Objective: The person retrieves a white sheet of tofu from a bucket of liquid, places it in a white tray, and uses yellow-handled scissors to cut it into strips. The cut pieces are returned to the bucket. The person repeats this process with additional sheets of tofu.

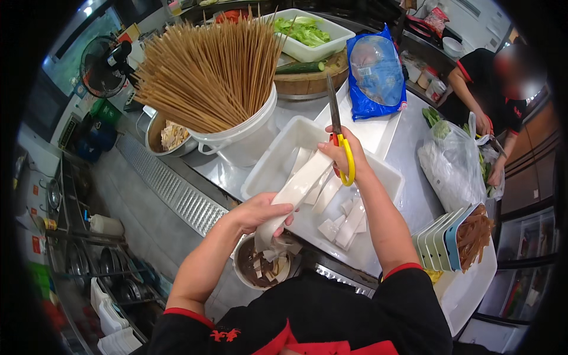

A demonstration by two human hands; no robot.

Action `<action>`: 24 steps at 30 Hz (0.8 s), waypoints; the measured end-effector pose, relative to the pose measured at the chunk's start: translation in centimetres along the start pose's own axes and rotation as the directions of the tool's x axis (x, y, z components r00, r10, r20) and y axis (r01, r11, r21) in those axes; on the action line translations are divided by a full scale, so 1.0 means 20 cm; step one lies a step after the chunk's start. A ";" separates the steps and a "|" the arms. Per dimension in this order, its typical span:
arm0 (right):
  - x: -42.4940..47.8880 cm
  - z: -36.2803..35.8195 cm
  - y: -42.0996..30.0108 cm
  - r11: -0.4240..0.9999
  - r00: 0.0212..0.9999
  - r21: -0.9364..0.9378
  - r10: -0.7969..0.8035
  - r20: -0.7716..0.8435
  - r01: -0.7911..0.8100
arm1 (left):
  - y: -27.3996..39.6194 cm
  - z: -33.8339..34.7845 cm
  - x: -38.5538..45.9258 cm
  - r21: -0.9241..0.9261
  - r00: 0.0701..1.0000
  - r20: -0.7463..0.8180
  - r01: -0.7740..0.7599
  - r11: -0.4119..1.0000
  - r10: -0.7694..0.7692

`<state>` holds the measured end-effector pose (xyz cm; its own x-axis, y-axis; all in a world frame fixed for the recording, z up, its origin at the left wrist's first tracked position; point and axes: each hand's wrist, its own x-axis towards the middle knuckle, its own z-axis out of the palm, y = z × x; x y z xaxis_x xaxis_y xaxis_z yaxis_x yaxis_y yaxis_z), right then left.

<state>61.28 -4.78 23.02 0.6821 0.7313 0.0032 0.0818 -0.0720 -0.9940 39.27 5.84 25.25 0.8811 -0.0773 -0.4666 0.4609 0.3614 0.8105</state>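
My left hand grips a long, wet-looking white food strip, whose exact kind I cannot tell. The strip's far end is pinched by my right hand, which also holds scissors with yellow and red handles, their blades pointing away from me. Both hands are above a white plastic tub. Inside it lie more white strips and a pile of shorter pieces. The strip's near end hangs over a bucket holding dark liquid and pale scraps.
A white bucket packed with bamboo skewers stands left of the tub. Behind are a lettuce tray, a cucumber and a blue food package. At right, another person handles greens beside a plastic bag. Stacked containers stand nearer.
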 end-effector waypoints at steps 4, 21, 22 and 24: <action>0.08 -0.09 -0.03 0.989 0.985 0.005 -0.149 -0.086 0.150 | 0.16 0.03 0.07 0.020 1.000 -0.013 0.016 1.000 -0.015; 0.16 -0.16 -0.02 0.971 0.984 -0.187 -0.164 -0.066 0.149 | 0.02 0.03 0.18 0.021 0.994 -0.086 -0.071 0.997 0.073; 0.18 -0.16 -0.03 0.962 0.980 -0.210 -0.190 -0.065 0.172 | 0.03 0.03 0.18 0.020 0.993 -0.100 -0.054 0.998 0.056; 0.18 -0.15 -0.06 0.958 0.979 -0.227 -0.196 -0.064 0.177 | 0.04 0.01 0.17 0.016 0.992 -0.127 -0.024 1.000 0.026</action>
<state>65.76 -4.06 24.46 0.6977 0.6865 0.2048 0.3640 -0.0936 -0.9267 42.65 5.59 24.42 0.8722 0.0510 -0.4866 0.4410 0.3486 0.8270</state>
